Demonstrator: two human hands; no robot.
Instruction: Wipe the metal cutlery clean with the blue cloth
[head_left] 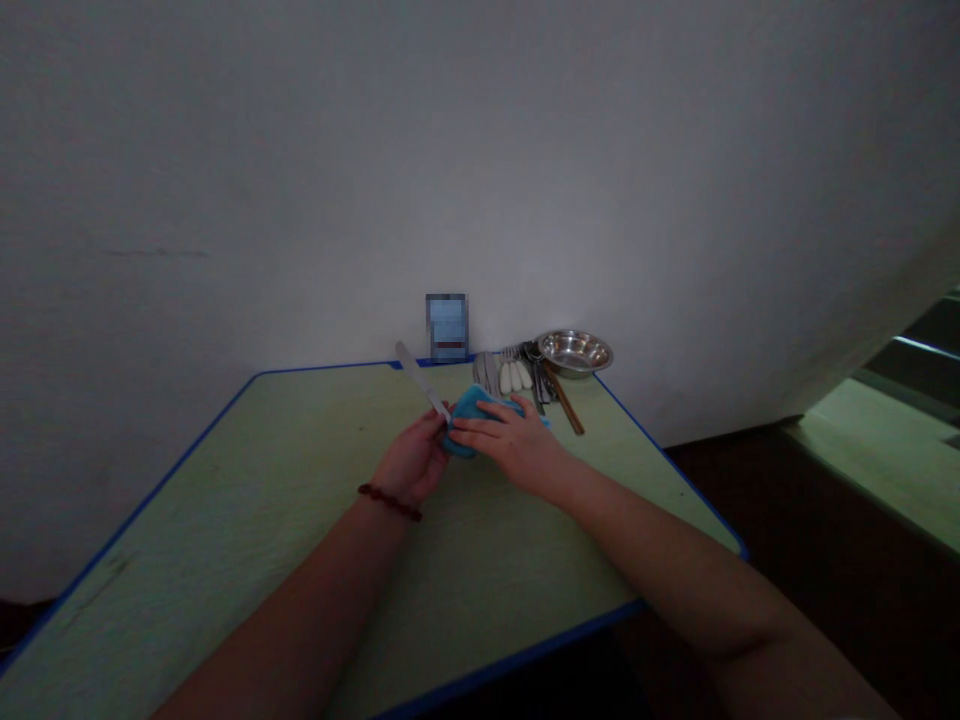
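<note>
A table knife (420, 376) points up and to the left, its blade bare and its handle end hidden at the cloth. My left hand (414, 456), with a dark red bead bracelet at the wrist, is closed around the knife near where blade and handle meet. My right hand (519, 444) presses a blue cloth (471, 403) against the handle end, fingers curved over it. Both hands meet above the middle of the table (300, 470).
Toward the back right lie several pieces of cutlery: white-handled pieces (515, 377), forks and spoons (534, 355), and wooden chopsticks (566, 400). A shiny metal bowl (576, 352) stands beside them. A blurred upright panel (448, 328) rests by the wall. Blue edging rims the table.
</note>
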